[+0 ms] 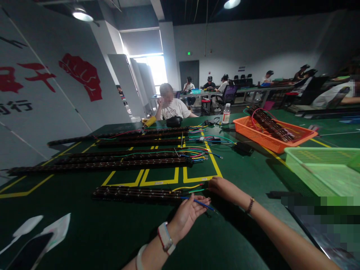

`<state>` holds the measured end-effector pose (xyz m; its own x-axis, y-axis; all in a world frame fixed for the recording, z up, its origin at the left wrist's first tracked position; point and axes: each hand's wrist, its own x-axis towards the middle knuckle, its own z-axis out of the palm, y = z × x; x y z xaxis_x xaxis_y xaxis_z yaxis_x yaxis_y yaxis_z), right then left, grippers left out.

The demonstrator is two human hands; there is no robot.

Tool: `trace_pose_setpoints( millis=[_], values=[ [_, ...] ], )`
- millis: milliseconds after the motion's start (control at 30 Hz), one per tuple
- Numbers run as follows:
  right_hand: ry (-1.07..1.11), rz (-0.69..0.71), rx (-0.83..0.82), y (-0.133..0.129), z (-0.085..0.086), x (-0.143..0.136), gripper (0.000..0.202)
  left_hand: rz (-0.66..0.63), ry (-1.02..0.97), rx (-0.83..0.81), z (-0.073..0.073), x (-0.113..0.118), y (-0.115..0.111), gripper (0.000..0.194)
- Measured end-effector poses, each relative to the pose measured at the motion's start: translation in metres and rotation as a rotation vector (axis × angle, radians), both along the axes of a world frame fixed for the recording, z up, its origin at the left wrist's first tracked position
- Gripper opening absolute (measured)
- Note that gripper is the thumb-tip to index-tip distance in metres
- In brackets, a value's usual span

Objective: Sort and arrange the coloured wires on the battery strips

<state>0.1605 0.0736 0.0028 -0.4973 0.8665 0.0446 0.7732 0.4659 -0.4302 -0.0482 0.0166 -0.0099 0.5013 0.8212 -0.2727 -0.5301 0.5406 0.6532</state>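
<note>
A short bundle of dark strips (135, 193) lies on the green table, with yellow, green and blue wires coming out of its right end. My left hand (188, 214) is palm up beside that end, fingers stretched out. The blue wire (201, 203) runs across its fingers, its tip past them. My right hand (225, 189) is just beyond the wire ends, fingers bent down and together. The yellow wire (187, 188) and the green wire (197, 191) point toward it; whatever its fingertips hold is hidden.
Longer strip bundles (112, 162) with coloured wires lie beyond, over yellow tape outlines. On the right stand an orange basket (239, 127), holding another bundle, and a green basket (303, 168). A bottle (226, 113) is farther back. A person (177, 107) sits across the table; others work behind.
</note>
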Motion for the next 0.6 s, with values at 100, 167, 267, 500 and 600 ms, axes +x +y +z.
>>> trace_pose_setpoints(
  millis=[100,167,267,500,600],
  values=[
    [-0.005,0.006,-0.002,-0.002,0.004,0.0,0.017,-0.001,-0.008,0.005,-0.001,0.0,0.001,0.035],
    [0.0,0.014,-0.012,-0.003,0.006,0.001,0.015,-0.006,-0.009,0.003,-0.001,0.0,0.001,0.035],
    [-0.007,0.026,-0.047,-0.004,0.009,0.001,0.015,-0.009,-0.005,-0.001,-0.002,0.0,0.002,0.035],
    [-0.068,0.069,-0.095,-0.014,0.031,-0.005,0.014,0.002,-0.003,-0.008,-0.005,0.0,0.002,0.033],
    [-0.081,0.101,-0.099,-0.023,0.047,-0.009,0.022,0.022,0.006,-0.022,-0.003,0.0,0.001,0.031]
  ],
)
